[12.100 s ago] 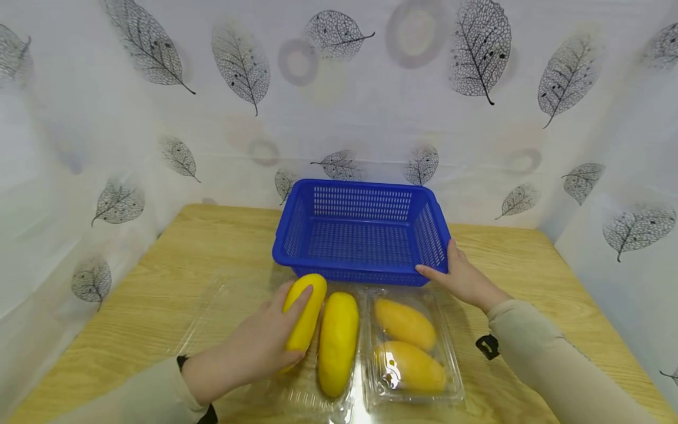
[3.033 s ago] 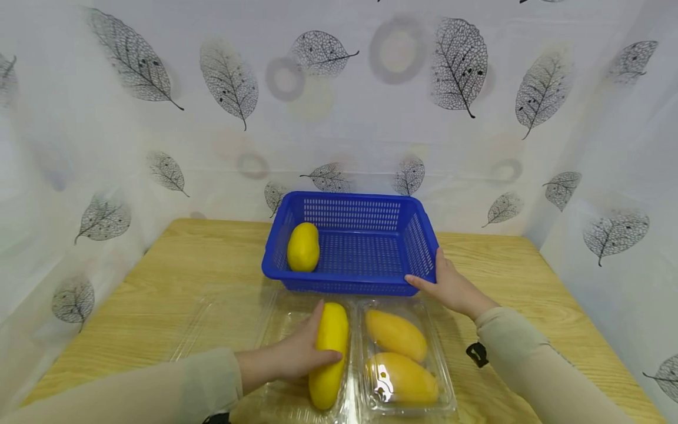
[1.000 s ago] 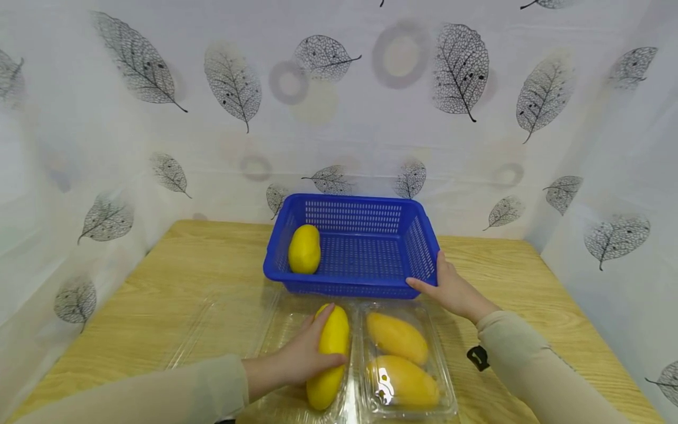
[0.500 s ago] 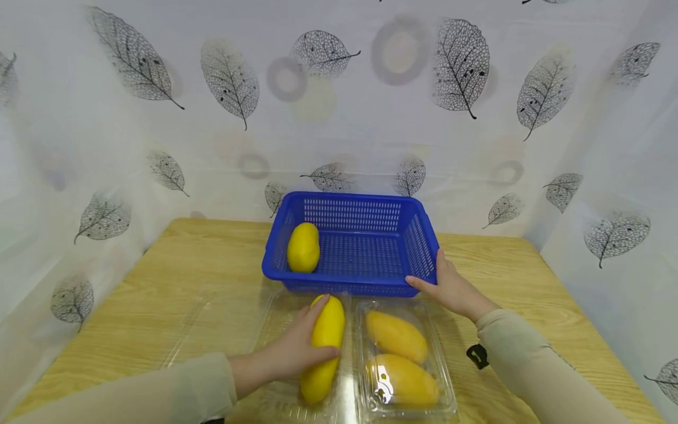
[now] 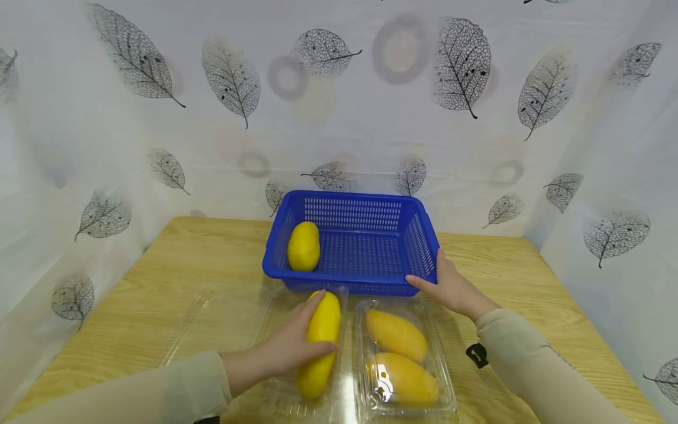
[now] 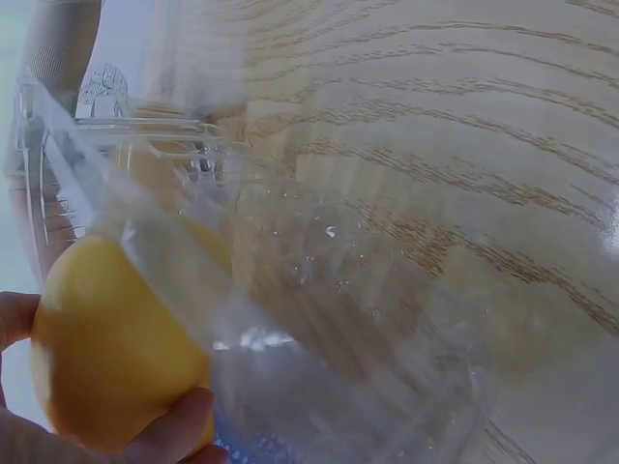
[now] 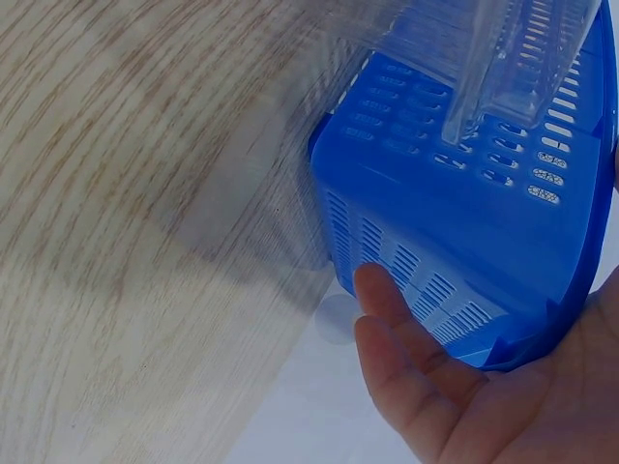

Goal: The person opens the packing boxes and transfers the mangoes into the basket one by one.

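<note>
My left hand point(image 5: 290, 341) grips a long yellow fruit point(image 5: 327, 321) from its left side, with the thumb across the near part. The fruit is over an open clear plastic box point(image 5: 272, 312); whether it touches the bottom I cannot tell. In the left wrist view, box plastic point(image 6: 358, 358) lies right beside the held fruit point(image 6: 116, 338). My right hand point(image 5: 457, 290) holds the near right corner of a blue basket point(image 5: 349, 287), thumb on the rim. Its fingers point(image 7: 397, 377) bend along the outside wall in the right wrist view. Another yellow fruit point(image 5: 304, 247) sits in the basket's left end.
Right of the open box stands a lidded clear box point(image 5: 447, 377) with two orange-yellow mangoes point(image 5: 402, 377) inside. The open box's lid point(image 5: 212, 318) lies spread to the left. A leaf-patterned curtain point(image 5: 360, 106) hangs behind the wooden table point(image 5: 196, 253).
My left hand and the long fruit have moved left and a little toward the basket; the open box has shifted slightly left. Earlier, the other fruit went into the basket. My right hand stays put.
</note>
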A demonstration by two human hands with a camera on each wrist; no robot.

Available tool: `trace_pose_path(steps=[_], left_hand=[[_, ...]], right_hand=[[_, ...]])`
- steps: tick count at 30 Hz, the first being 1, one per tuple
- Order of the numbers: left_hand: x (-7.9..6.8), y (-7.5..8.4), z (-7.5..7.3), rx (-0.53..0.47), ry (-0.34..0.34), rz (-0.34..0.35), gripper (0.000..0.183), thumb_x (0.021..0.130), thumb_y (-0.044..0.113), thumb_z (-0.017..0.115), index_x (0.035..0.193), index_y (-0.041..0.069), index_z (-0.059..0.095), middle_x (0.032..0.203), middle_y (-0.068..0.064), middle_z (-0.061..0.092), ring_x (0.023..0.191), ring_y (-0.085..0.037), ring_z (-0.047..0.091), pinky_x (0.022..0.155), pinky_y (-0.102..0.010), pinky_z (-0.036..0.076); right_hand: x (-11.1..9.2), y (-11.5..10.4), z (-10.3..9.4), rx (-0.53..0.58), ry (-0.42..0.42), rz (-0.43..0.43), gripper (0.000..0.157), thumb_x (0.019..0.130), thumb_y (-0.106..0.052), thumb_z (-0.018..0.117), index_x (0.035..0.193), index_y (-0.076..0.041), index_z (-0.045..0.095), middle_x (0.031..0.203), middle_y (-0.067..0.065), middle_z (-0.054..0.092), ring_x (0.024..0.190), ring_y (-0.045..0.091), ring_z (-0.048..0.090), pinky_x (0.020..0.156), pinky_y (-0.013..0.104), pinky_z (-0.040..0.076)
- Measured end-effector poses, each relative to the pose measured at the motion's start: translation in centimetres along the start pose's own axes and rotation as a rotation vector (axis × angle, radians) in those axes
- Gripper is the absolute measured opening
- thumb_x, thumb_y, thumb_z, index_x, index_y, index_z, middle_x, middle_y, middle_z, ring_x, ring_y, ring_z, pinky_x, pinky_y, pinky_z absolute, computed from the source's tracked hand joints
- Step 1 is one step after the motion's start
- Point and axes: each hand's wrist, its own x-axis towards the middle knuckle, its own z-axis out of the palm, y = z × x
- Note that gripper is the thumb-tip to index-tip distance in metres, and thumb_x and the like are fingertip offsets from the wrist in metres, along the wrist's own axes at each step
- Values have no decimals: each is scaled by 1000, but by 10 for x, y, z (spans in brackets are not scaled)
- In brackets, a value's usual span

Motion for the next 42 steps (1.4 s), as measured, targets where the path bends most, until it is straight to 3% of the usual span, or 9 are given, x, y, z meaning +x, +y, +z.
trace_pose_path(steps=[11,16,25,32,42], left_hand=[[1,-1,-2,20,11,-6,86,71,34,65,137,17,13,132,-19,21,105,-29,38,83,-47,35],[0,2,-4,6,-4,-15,85,72,35,63,137,17,12,135,-15,18,112,-29,32,86,-48,31],[-4,4,-9,8,29,-19,86,70,34,66,137,17,14,134,-19,19,108,-31,36,83,-48,33],[-8,8,-14,0,13,-5,85,72,36,64,137,20,11,134,-11,22,110,-26,34,86,-47,32],[-12,11,-21,-16,13,-21,83,73,36,63,136,24,12,134,-7,22,111,-24,33,87,-47,31]], right_hand=[[-1,-1,-1,-10,-5,15,105,72,-66,41,129,-5,-22,136,26,-5,122,40,5,92,55,13],[-1,-1,-1,-6,-6,16,105,72,-66,41,130,-3,-21,136,26,-6,122,40,4,92,55,12],[-1,0,-1,-5,-11,17,105,72,-66,41,129,-5,-23,135,27,-4,121,41,7,92,55,14],[0,1,0,-6,-19,25,105,71,-67,40,129,-4,-23,136,24,-9,122,39,2,93,55,11],[-1,0,-1,3,-4,5,104,73,-64,42,130,-3,-21,136,25,-5,122,40,7,92,54,14]])
